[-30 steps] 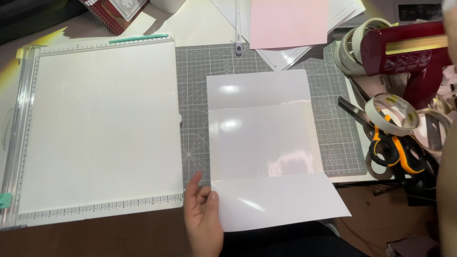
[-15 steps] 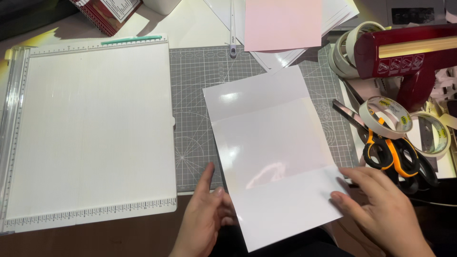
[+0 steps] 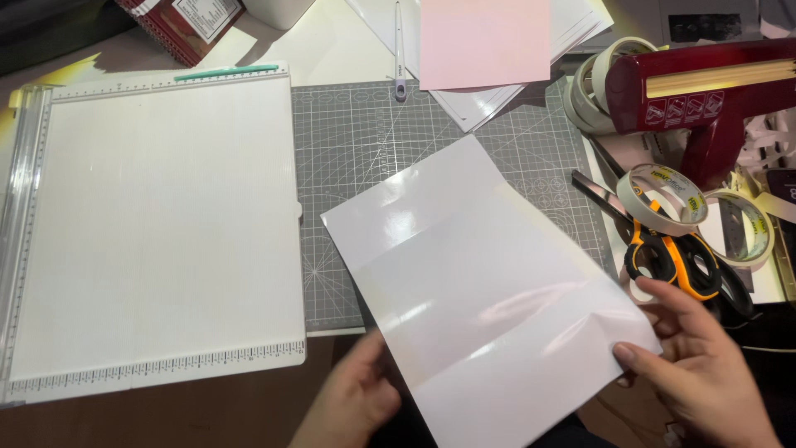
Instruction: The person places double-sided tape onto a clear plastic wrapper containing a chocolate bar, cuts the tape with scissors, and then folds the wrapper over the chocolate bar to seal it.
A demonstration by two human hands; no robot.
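A glossy white sheet of card [image 3: 481, 290] with two crosswise fold lines lies tilted over the grey cutting mat [image 3: 365, 149], its far corner turned to the right. My left hand [image 3: 352, 398] grips its near left edge. At the near right corner my right hand [image 3: 705, 365] pinches the sheet with thumb on top. Both hands are at the table's front edge.
A white scoring board [image 3: 157, 224] with ruler edges fills the left. Orange-handled scissors [image 3: 672, 253], rolls of tape [image 3: 663, 192] and a red tape dispenser [image 3: 705, 91] crowd the right. Pink paper [image 3: 485, 41] on a white stack and a pen tool [image 3: 400, 50] lie at the back.
The sheet has turned clockwise from nearly straight to a strong tilt. My right hand came in and took its near right corner; my left hand slid under the near left edge.
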